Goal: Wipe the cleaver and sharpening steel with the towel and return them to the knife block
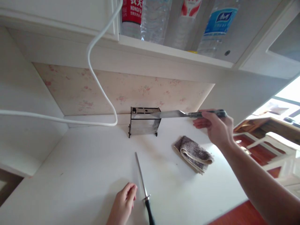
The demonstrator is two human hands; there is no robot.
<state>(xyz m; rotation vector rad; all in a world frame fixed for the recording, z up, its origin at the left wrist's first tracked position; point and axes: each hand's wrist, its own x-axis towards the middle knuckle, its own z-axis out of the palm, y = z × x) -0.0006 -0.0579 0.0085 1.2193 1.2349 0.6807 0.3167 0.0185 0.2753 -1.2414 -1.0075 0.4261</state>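
Note:
My right hand (217, 126) is closed round the dark patterned handle of a knife (172, 114). The blade points left, its tip end overlapping the top of a black-framed knife block (145, 126) with clear sides; I cannot tell whether it touches. On the white surface, my left hand (124, 201) rests with curled fingers and nothing visible in them. Just right of it lies a honing steel (142, 178) with a black handle, apart from the fingers. A folded grey-brown towel (193, 153) lies below the right hand.
Above hangs a white cabinet shelf (173, 51) with several plastic water bottles (156, 20). A white cable (100, 84) loops down at the left. Floral wallpaper (142, 90) covers the back wall. White side panels flank the surface. A white chair (278, 143) stands to the right.

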